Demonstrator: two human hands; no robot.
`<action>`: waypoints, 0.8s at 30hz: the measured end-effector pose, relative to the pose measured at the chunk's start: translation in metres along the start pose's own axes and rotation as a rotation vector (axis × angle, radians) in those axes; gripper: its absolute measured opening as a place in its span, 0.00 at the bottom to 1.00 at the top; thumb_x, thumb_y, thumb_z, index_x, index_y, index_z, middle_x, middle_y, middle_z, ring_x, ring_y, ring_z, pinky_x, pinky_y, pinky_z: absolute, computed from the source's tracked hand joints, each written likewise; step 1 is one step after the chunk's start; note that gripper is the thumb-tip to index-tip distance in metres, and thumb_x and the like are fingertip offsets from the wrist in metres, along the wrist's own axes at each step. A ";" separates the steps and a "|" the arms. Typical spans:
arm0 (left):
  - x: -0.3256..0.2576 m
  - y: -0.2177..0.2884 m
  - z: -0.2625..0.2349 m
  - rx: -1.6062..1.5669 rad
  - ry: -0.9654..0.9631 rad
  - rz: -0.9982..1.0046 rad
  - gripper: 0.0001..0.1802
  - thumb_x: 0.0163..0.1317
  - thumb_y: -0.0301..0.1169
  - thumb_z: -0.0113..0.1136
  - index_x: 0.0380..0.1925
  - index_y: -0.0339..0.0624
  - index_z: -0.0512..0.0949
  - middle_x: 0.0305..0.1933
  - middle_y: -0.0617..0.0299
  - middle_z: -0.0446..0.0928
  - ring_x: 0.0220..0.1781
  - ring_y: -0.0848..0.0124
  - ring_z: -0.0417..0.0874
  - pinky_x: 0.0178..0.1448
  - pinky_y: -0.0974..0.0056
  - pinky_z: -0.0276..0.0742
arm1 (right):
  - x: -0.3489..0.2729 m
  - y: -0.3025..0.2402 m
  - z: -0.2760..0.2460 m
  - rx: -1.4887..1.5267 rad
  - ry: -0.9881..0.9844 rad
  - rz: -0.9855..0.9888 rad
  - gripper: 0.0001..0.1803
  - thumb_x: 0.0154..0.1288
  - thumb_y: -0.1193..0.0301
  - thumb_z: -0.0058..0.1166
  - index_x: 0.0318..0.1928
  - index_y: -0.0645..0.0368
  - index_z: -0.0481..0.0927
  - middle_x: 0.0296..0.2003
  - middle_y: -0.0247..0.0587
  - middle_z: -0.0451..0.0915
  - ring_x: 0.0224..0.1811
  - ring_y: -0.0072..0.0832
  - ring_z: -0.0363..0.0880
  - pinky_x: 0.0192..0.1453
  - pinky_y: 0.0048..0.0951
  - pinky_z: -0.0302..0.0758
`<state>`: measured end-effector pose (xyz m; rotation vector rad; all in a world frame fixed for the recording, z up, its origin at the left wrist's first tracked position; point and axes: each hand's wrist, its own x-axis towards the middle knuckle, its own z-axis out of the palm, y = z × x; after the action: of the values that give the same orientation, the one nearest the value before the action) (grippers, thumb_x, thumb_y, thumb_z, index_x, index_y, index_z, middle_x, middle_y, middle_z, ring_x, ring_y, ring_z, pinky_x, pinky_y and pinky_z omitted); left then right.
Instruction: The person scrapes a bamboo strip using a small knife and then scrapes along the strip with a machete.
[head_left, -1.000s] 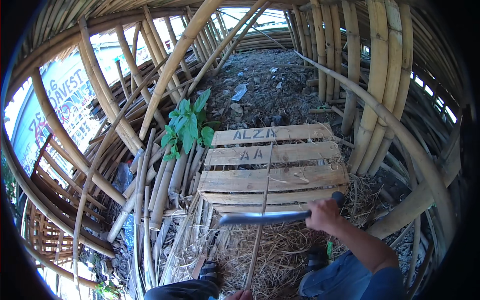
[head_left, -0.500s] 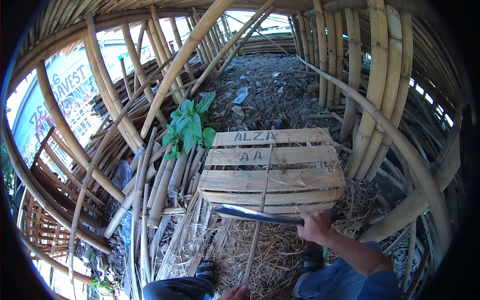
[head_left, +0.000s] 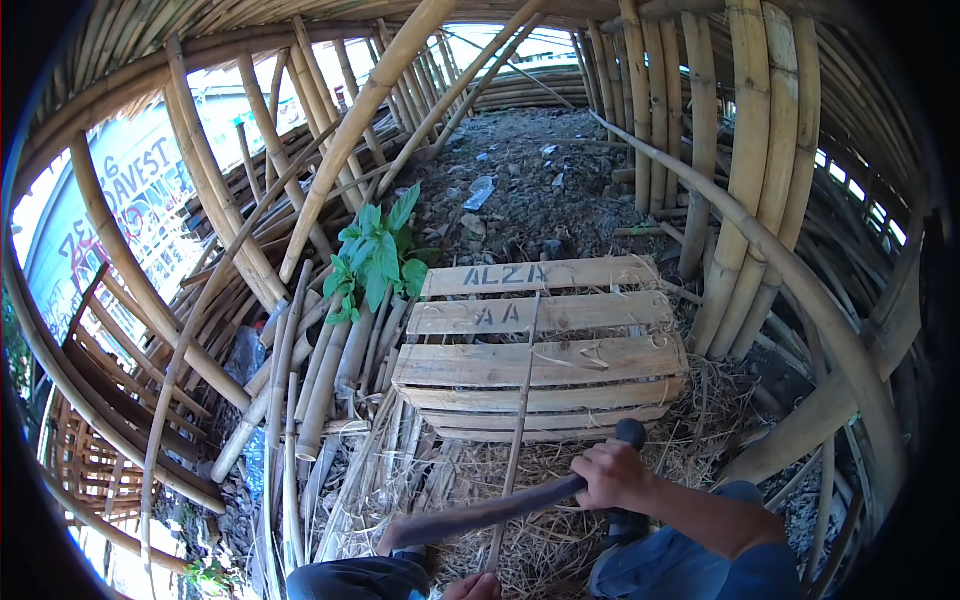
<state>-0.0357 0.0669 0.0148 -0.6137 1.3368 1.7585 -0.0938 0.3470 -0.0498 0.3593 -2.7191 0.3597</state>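
- Bamboo poles (head_left: 330, 130) lean and arch all round a straw-strewn dirt floor (head_left: 520, 170), stacked upright at the edges so the middle is free for work.
- Left hand (head_left: 475, 587), barely in view at the lower edge, touches the near end of a thin bamboo strip (head_left: 520, 400); whether its grip is closed I cannot tell.
- That strip, pale, slim and straight, runs up across a wooden pallet (head_left: 560, 365), which props it off the straw.
- Right hand (head_left: 612, 475) is clenched tight on the handle of a long dark machete (head_left: 480, 512), blade pointing left and crossing the strip's lower end.
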 end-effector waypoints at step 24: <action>-0.004 0.002 0.005 -0.058 -0.031 -0.039 0.17 0.70 0.39 0.40 0.22 0.46 0.65 0.16 0.68 0.55 0.13 0.75 0.54 0.19 0.66 0.54 | 0.011 0.034 -0.001 -0.134 -0.027 0.019 0.14 0.39 0.62 0.57 0.26 0.58 0.78 0.17 0.46 0.77 0.21 0.41 0.79 0.28 0.41 0.76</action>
<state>-0.0346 0.0701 0.0201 -0.6379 1.2486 1.7729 -0.1135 0.3768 -0.0508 0.3031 -2.7564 0.1782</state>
